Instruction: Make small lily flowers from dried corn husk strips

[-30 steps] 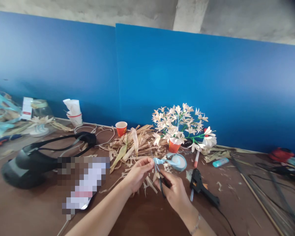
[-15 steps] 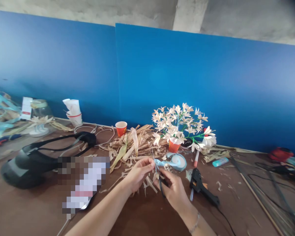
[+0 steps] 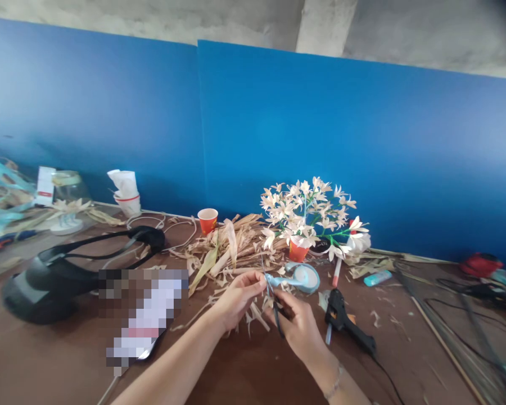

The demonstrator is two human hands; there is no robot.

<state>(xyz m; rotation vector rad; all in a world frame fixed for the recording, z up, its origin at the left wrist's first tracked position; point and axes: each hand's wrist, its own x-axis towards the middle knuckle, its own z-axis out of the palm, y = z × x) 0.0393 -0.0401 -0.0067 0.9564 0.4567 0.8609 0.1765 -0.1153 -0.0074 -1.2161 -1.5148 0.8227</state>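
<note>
In the middle of the head view, my left hand (image 3: 245, 293) has thumb and fingertips pinched together. What they hold is too small to make out. My right hand (image 3: 296, 325) grips a pair of scissors with black handles (image 3: 277, 322), fingers in the loops. Their blades point up and away, right beside my left fingertips. A roll of light blue ribbon (image 3: 307, 277) lies just beyond my hands, its loose end reaching toward the blades. Pale scraps of dry husk (image 3: 256, 319) lie beneath and between my hands.
Dry corn husks (image 3: 223, 253) are heaped behind my hands, near a red paper cup (image 3: 208, 221). Pale husk flowers (image 3: 306, 216) stand at the back. A black glue gun (image 3: 348, 323) lies right, its cord trailing. Left are a black headset (image 3: 46, 281) and a blurred-out phone (image 3: 147, 315).
The scissors' handles have shifted slightly in my right hand, and its fingers have moved a little. My left hand stays in place.
</note>
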